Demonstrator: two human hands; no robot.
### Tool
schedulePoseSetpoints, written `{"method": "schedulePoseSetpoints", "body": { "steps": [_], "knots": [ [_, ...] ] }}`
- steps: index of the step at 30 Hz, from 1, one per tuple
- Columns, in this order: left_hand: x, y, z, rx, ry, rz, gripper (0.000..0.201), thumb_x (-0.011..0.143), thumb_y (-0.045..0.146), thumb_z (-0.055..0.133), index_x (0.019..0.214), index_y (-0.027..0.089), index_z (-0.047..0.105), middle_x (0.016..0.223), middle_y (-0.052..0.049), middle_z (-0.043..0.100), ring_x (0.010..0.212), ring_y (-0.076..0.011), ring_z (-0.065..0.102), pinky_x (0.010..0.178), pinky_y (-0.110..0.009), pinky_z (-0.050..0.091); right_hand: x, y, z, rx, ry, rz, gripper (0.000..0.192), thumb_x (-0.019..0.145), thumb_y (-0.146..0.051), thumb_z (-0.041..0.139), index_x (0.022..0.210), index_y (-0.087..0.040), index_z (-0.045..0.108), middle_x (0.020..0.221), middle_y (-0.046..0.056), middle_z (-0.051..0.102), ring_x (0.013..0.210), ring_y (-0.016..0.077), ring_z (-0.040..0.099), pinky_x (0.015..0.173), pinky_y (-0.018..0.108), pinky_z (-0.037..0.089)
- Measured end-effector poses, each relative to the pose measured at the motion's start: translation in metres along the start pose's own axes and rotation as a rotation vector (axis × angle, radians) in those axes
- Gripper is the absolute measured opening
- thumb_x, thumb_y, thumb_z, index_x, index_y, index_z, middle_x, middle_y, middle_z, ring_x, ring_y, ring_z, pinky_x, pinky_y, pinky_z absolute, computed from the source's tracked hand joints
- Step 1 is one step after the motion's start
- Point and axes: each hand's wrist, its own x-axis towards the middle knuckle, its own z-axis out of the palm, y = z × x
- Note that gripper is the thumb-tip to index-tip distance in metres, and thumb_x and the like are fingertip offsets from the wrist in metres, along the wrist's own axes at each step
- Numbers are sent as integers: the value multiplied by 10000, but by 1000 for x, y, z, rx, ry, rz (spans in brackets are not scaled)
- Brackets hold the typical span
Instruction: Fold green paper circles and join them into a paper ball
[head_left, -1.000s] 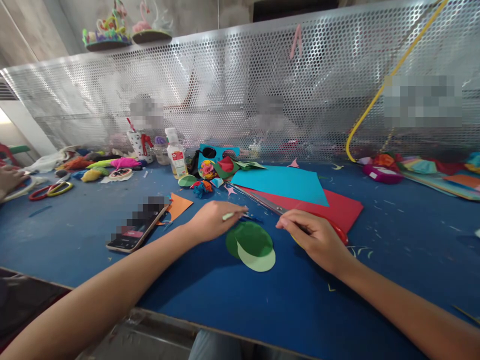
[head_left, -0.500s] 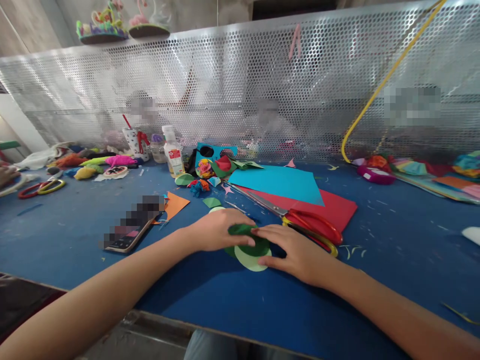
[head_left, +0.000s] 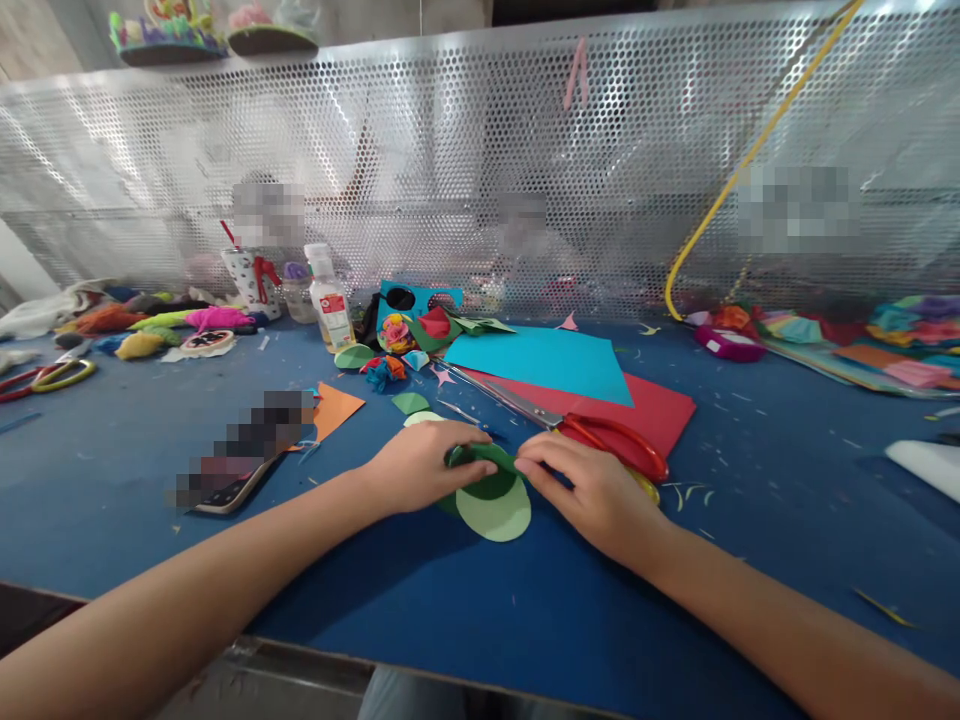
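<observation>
Scissors (head_left: 553, 418): put down since a second ago
Left hand (head_left: 420, 460): narrow, holding dark green disc (head_left: 508, 462)
Right hand (head_left: 592, 490): fingertips pinched together at disc's right edge
Disc: over pale green oval (head_left: 495, 518)

Clearances on the blue table (head_left: 525, 615). Near, the strip between the forearms (head_left: 247, 585) lies open up to the pale-green oval (head_left: 495, 513); beyond it, dark-green paper (head_left: 504, 458) bridges the gap between the left hand (head_left: 420, 466) and right hand (head_left: 600, 495). Just beyond the right hand, large scissors (head_left: 615, 441) obstruct a low passage. To the left, the phone (head_left: 244, 468) and orange paper (head_left: 337, 408) narrow the way. To the right, a broad lane, strewn with thin scraps (head_left: 885, 608), extends to a white object (head_left: 926, 470). The perforated screen (head_left: 420, 140) bounds the far side.
</observation>
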Motion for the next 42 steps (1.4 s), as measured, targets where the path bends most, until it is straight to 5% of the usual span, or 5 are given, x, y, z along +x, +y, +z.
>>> {"method": "schedulePoseSetpoints", "body": {
  "steps": [5,11,18,23,42],
  "knots": [
    [0,8,5,-403,46,-190,382,764,441,542,1030,173,598,870,-55,669,647,-151,614,549,-228,456,-1,-2,-2,118,110,100,159,880,-269,417,883,-209,564,914,35,632,770,156,627,702,266,499],
    [-1,17,4,-594,184,5,150,725,283,632,771,141,644,950,-71,639,868,-170,594,729,-243,476,2,-1,-1,252,187,122,182,805,-309,538,966,-224,546,1084,58,586,1035,210,537,805,319,475],
    [-5,19,4,-616,192,73,98,721,222,644,769,138,629,877,-60,639,810,-146,591,738,-247,465,5,4,5,714,-35,388,392,792,-366,550,1139,-228,431,973,63,597,846,176,613,671,295,522],
    [-3,17,11,-809,141,-111,483,708,219,658,1149,192,462,1035,-75,614,830,-160,607,686,-261,489,3,-2,5,577,94,325,216,788,-301,571,987,-224,537,849,22,624,780,145,618,662,251,515],
    [1,13,15,-814,56,-278,229,692,284,667,874,145,656,741,-30,691,686,-147,635,650,-244,494,3,-3,2,386,166,271,132,779,-250,575,908,-223,583,815,3,663,753,133,637,650,224,530]
  ]
}}
